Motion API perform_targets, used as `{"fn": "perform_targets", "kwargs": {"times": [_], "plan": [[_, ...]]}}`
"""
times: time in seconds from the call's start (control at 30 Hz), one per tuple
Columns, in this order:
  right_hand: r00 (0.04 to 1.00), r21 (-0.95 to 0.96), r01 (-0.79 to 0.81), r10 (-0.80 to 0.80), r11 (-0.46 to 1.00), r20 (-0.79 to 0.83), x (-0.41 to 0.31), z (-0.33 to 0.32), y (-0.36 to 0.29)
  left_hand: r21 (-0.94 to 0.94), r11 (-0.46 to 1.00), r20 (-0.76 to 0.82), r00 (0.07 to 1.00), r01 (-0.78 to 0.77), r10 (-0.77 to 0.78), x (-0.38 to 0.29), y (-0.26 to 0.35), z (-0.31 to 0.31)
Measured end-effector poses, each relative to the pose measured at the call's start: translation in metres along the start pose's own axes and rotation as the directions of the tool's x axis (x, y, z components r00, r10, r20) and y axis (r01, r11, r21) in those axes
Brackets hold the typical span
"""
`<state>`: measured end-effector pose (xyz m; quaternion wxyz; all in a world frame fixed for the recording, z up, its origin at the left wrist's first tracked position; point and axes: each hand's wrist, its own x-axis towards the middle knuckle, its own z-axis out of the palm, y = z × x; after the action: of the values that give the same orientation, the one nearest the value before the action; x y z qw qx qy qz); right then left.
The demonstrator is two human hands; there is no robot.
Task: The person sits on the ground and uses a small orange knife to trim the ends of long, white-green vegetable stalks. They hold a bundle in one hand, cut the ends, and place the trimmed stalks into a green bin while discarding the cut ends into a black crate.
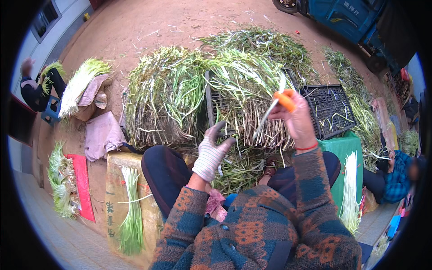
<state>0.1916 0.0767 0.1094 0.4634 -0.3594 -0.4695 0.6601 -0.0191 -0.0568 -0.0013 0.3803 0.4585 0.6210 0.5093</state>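
My right hand (295, 114), bare with orange covering on its fingers, is raised above the heap of leafy stalks with brown lower ends (249, 87). It pinches one long pale stalk (266, 118), which slants down to the left. My left hand (211, 152) wears a pale striped glove, darkened at the fingers. Its thumb and fingers are spread in front of the heap's near edge, and I see nothing held in them. Under the heap is a black plastic crate (210, 101), mostly covered. Loose green trimmings (236, 168) lie between my feet.
A second leafy heap (165, 98) stands left and a black crate (332, 111) right. Cleaned stalks lie on a yellow sack (131, 209) and beside a green sack (332, 148). One person (44, 81) sits far left, another (398, 179) right. A blue vehicle (344, 20) stands behind.
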Motion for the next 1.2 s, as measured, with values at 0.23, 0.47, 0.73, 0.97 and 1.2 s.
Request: {"fn": "perform_targets", "kwargs": {"times": [0.23,0.47,0.73,0.97,1.2], "plan": [[0.917,-0.103,-0.191,0.215,0.976,0.337,0.009,0.041,0.055,-0.395,0.841,0.371,0.902,0.370,-0.222,-0.019,0.038,0.009],[0.962,-0.994,0.079,-0.266,0.076,0.056,0.073,-0.050,0.092,-0.605,0.779,0.029,0.982,0.164,-0.184,-0.010,0.055,-0.047],[0.930,-0.873,0.166,-0.220,-0.458,0.293,0.090,-0.082,0.116,-0.834,0.552,-0.192,0.951,-0.027,-0.244,-0.001,0.055,-0.071],[0.939,-0.878,0.303,-0.039,-0.371,0.341,0.079,-0.068,0.079,-0.900,0.435,-0.072,0.983,0.009,-0.170,-0.005,0.028,-0.063],[0.968,-0.651,-0.045,0.194,0.758,0.158,0.047,-0.046,0.055,-0.927,0.358,-0.008,0.947,0.113,-0.321,-0.011,0.024,-0.050]]}}
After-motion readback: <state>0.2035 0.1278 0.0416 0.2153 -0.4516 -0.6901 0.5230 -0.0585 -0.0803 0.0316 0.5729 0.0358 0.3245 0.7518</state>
